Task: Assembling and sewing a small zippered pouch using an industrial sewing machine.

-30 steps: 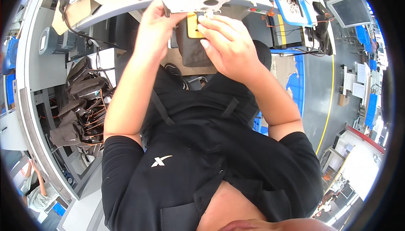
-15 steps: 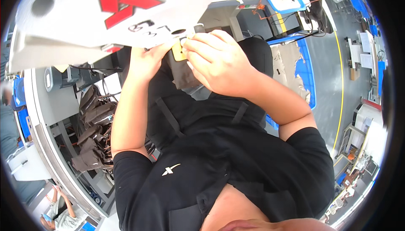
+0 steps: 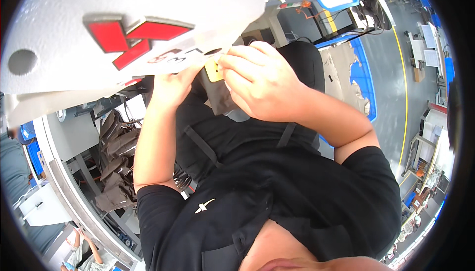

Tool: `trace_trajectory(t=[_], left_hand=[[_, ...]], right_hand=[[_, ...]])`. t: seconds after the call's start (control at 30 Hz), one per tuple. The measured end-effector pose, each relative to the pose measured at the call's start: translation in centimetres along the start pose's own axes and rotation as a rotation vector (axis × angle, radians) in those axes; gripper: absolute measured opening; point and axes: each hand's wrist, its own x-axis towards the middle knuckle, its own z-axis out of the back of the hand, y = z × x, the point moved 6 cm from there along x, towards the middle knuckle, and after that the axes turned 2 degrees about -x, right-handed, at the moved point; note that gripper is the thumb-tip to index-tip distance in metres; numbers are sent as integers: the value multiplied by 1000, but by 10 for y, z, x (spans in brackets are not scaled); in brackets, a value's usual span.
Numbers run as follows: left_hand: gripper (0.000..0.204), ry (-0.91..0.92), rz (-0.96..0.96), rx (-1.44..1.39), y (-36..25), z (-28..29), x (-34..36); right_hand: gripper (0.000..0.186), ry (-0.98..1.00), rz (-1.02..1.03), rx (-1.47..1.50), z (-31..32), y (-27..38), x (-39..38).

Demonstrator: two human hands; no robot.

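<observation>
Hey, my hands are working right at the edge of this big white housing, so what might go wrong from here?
Pinched fingers: your left hand and right hand sit close to the yellow plate and the edge of the white housing, so a slip might knock or pinch them.

Poor view: from the head camera, some fingertips are hidden, so misplacement could go unnoticed.

Snagging: the brown fabric below the plate might catch or shift.

The person wears a black shirt (image 3: 307,192) with short sleeves (image 3: 161,204), an open collar (image 3: 319,241) and a little pale crossed mark (image 3: 204,205) on the chest. The pants (image 3: 304,66) are black too. Left hand (image 3: 170,88) and right hand (image 3: 260,80) are bare.
</observation>
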Motion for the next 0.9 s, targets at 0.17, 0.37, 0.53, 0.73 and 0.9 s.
trace_trajectory(t=[0.17, 0.37, 0.53, 0.73, 0.9], left_hand=[[25, 40, -3, 4, 1, -2, 0], [25, 51, -16, -103, -2, -10, 3], [25, 64, 5, -190, 3, -8, 0], [12, 1, -31, -183, 2, -4, 3], [7, 16, -381, 576, -18, -1, 5]], right_hand=[[28, 25, -4, 0, 0, 2, -4], [28, 4, -30, 8, 4, 0, -6], [28, 12, -23, 11, 3, 2, -6], [33, -16, -82, 60, 2, 1, -13], [38, -31, -129, 55, 8, 5, -24]])
